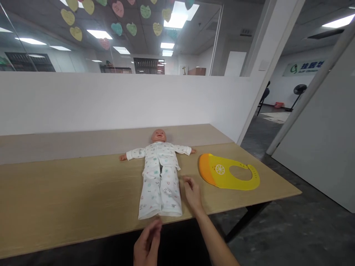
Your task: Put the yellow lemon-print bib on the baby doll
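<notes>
A baby doll (pixel 159 135) lies on its back on the table, arms spread out to both sides. It wears a white printed top (pixel 159 150) and matching trousers (pixel 169 188), whose leg ends reach the table's front edge. My right hand (pixel 192 193) hovers just right of the trouser legs, fingers loosely bent and nothing visible in them. Below the trouser hems, at the front edge, is my left hand (pixel 148 242), its thumb and fingers slightly apart and holding nothing visible. A yellow and orange bib (pixel 227 173) with a citrus print lies flat to the right of my right hand.
The wooden table (pixel 69 195) ends at a corner on the right, with a dark leg (pixel 246 220) below. A white partition (pixel 124 101) with a window above stands behind it. To the right are a doorway, a white door (pixel 321 147) and a standing fan (pixel 300 89).
</notes>
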`<state>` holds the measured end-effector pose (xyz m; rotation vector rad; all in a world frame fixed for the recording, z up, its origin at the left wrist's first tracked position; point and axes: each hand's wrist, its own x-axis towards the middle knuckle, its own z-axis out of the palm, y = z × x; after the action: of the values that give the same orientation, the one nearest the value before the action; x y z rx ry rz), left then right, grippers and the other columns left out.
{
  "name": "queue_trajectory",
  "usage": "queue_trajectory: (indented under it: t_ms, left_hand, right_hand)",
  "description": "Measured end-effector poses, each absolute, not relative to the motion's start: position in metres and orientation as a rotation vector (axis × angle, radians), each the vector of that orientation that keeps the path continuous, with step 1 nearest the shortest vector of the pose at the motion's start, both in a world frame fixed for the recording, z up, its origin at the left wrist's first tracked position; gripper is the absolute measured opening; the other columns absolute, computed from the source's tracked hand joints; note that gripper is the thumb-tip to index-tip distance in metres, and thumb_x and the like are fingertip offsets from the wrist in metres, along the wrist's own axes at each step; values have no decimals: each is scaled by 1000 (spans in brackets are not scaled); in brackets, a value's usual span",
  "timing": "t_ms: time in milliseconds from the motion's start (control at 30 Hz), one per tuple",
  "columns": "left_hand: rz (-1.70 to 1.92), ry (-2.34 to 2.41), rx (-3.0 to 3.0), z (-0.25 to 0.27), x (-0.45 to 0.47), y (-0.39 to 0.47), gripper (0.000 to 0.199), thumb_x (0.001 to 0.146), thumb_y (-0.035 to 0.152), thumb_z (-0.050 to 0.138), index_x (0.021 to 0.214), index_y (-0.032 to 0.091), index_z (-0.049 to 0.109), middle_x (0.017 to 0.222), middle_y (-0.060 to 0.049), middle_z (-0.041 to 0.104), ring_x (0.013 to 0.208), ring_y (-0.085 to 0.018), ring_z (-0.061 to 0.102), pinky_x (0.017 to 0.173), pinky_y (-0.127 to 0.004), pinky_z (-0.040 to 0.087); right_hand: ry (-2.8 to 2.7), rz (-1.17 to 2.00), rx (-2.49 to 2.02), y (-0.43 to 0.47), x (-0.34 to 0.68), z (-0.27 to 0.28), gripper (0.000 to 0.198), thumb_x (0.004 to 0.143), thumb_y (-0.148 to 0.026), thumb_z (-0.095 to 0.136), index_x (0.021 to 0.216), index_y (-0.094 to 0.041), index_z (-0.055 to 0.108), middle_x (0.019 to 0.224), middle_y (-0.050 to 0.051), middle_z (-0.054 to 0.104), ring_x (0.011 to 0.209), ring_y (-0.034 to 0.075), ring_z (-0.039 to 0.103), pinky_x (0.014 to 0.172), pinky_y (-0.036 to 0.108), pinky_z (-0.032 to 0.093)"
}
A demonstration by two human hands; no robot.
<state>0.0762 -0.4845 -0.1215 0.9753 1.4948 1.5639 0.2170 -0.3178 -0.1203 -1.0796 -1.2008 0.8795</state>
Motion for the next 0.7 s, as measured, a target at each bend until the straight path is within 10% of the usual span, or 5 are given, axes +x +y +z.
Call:
queue_trajectory:
  t_ms: [400,700]
  left_hand:
    - [1355,1911,2520,-133,58,-479,29,81,10,51,106,20,64,131,-13,52,124,-24,50,96,-37,50]
    - [982,2039,2812,-139,56,-458,43,78,21,57,121,23,58,112,-12,61,102,-27,60,80,-41,55]
  right_hand:
    - [-1203,893,-1078,-319,216,-118,27,76,-38,53,81,-15,66,82,9,69,81,21,62,73,32,49]
    - [-1233,910,-1060,-318,216,-117,26,78,-36,51,80,-14,64,82,10,68,81,22,63,74,32,50]
